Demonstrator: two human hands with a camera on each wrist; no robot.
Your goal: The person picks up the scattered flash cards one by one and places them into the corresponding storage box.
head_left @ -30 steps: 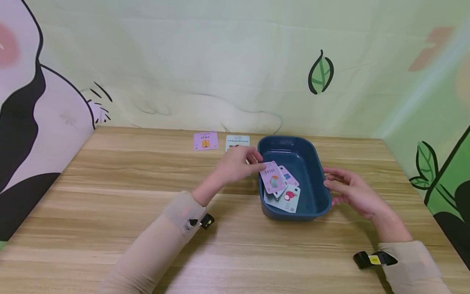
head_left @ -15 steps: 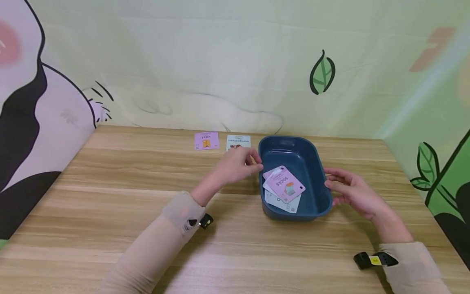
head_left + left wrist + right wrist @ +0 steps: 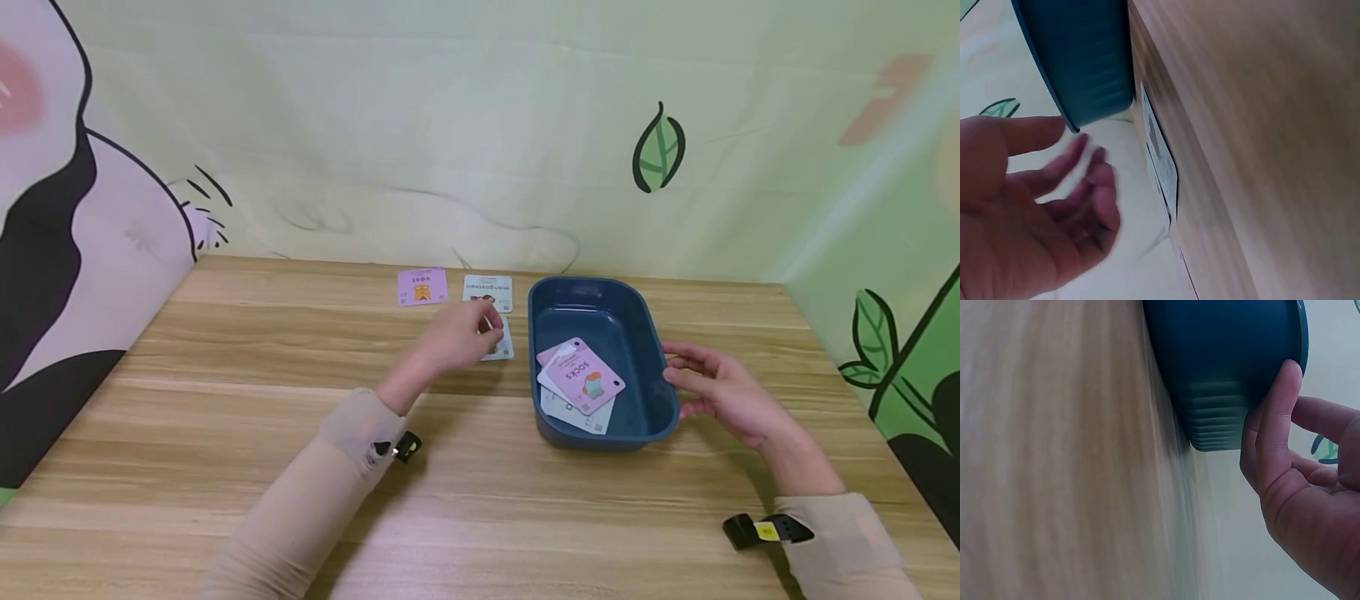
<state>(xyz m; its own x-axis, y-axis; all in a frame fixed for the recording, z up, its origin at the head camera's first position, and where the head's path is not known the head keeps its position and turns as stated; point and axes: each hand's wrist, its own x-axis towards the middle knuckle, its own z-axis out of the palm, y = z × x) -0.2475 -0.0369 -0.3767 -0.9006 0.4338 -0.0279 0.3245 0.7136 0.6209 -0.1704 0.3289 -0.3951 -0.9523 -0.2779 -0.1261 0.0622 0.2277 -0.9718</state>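
The head view looks forward and down at the counter (image 3: 225, 367); the 2 wrist views are close and tipped sideways, past the left hand (image 3: 1035, 212) and right hand (image 3: 1310, 494); all 3 see the blue tub (image 3: 592, 321)

The right hand (image 3: 723, 392) touches the outer wall of the deep blue box (image 3: 592, 321), which stands upright. Inside, a purple "socks" card (image 3: 583, 379) lies face up over other cards (image 3: 576, 422). The left hand (image 3: 457, 335) is above a pale blue card (image 3: 506, 347), near the "mangosteen" card (image 3: 487, 285) and the purple "vest" card (image 3: 422, 287).
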